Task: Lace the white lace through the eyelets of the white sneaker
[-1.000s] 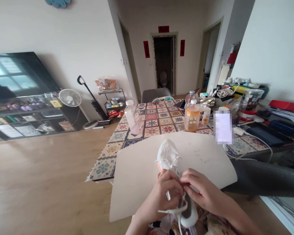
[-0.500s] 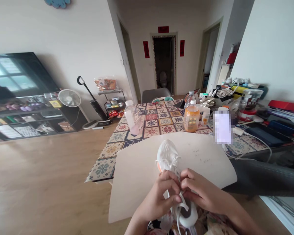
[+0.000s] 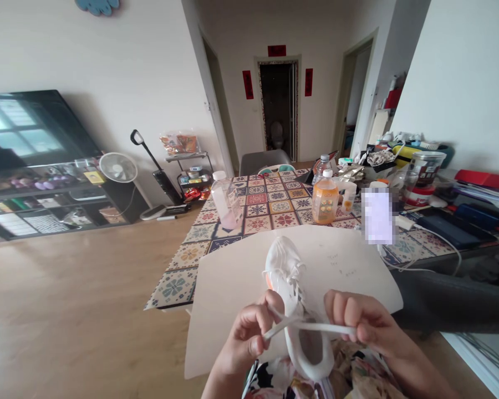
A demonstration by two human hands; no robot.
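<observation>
A white shoe (image 3: pixel 283 260) with an orange patch on its side points away from me, its heel end at my lap and its toe over a white board (image 3: pixel 228 293). My left hand (image 3: pixel 255 327) is left of the shoe opening, its fingers pinching one end of the white lace. On the right, my right hand (image 3: pixel 357 321) grips the other part of the lace (image 3: pixel 324 328). The lace is stretched between both hands and crosses above the shoe's opening.
Beyond the board, a patterned tablecloth (image 3: pixel 258 209) bears a clear bottle (image 3: pixel 227 202) and an orange bottle (image 3: pixel 325 199). A blurred-out upright device (image 3: pixel 378 216) with a cable stands at the right, near dark cases and clutter. A grey chair (image 3: pixel 264 162) is behind the table.
Both hands have moved apart, from close together over the laces to either side of the shoe. The lace is now drawn out between them, and the shoe opening shows more.
</observation>
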